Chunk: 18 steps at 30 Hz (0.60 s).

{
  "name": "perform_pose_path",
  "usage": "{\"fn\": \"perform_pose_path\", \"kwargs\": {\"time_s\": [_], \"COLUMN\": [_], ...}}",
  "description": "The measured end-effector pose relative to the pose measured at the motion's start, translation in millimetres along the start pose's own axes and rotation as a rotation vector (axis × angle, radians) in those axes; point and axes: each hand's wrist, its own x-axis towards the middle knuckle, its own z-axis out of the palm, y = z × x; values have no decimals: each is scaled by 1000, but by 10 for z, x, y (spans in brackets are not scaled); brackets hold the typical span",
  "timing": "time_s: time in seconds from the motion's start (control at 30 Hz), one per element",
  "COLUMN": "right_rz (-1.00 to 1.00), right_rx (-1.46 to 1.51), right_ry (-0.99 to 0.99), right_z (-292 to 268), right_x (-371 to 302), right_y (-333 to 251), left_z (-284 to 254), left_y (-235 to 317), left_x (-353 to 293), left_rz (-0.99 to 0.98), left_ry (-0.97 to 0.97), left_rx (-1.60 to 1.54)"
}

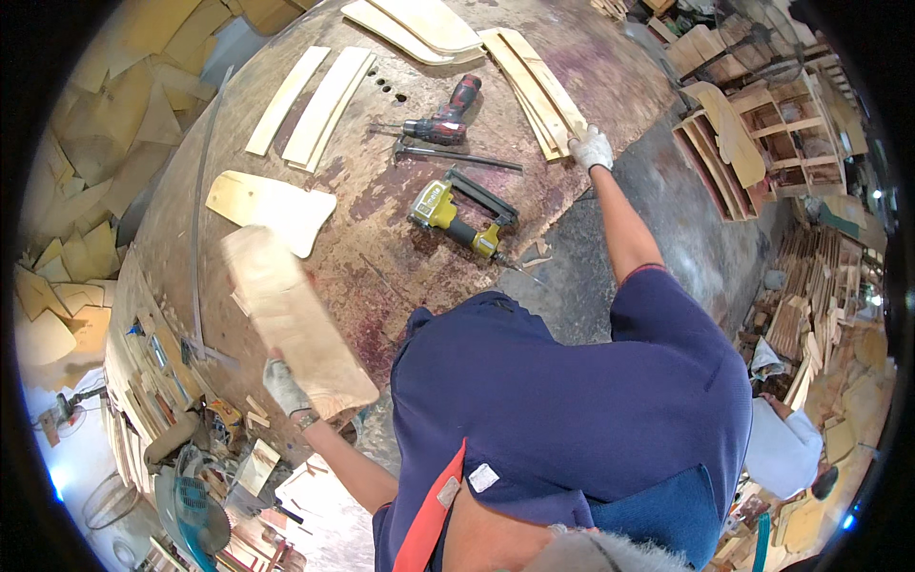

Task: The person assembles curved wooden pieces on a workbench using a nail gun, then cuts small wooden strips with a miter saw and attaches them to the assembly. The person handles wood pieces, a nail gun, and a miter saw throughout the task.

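My left hand [285, 386], in a pale work glove, grips the near edge of a long rounded wooden panel [300, 319], which is tilted over the table's left side and slightly blurred. Under its far end lies a flared, light wooden panel [270, 205]. My right hand [591, 150], gloved too, has its fingers closed at the near end of a stack of narrow wooden strips [536, 86] by the table's right edge. Between my hands lie a yellow-green and black nail gun [462, 217], a dark rod-like tool [457, 157] and a red and black cordless drill [446, 119].
More pale strips [329, 107] and wide curved panels [419, 27] lie toward the table's far side. Stacked wooden frames [753, 143] stand at right. Another person [783, 448] is at lower right. A teal circular-saw machine [191, 510] sits at lower left.
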Motion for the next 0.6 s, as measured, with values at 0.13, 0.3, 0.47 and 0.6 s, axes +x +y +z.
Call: {"fn": "perform_pose_path", "kwargs": {"time_s": [0.13, 0.3, 0.47, 0.6], "right_rz": [-142, -83, -186, -224], "right_rx": [-110, 178, 841, 1230], "right_ry": [-126, 335, 210, -121], "right_z": [107, 89, -111, -220], "right_x": [316, 464, 228, -98], "right_y": [269, 284, -28, -455], "left_z": [-292, -141, 351, 986], "left_y": [-375, -761, -896, -767], "left_x": [-74, -254, -344, -362], "left_rz": [-56, -422, -472, -432], "left_ry": [417, 418, 168, 156], "left_rx": [-324, -758, -999, -1044]}}
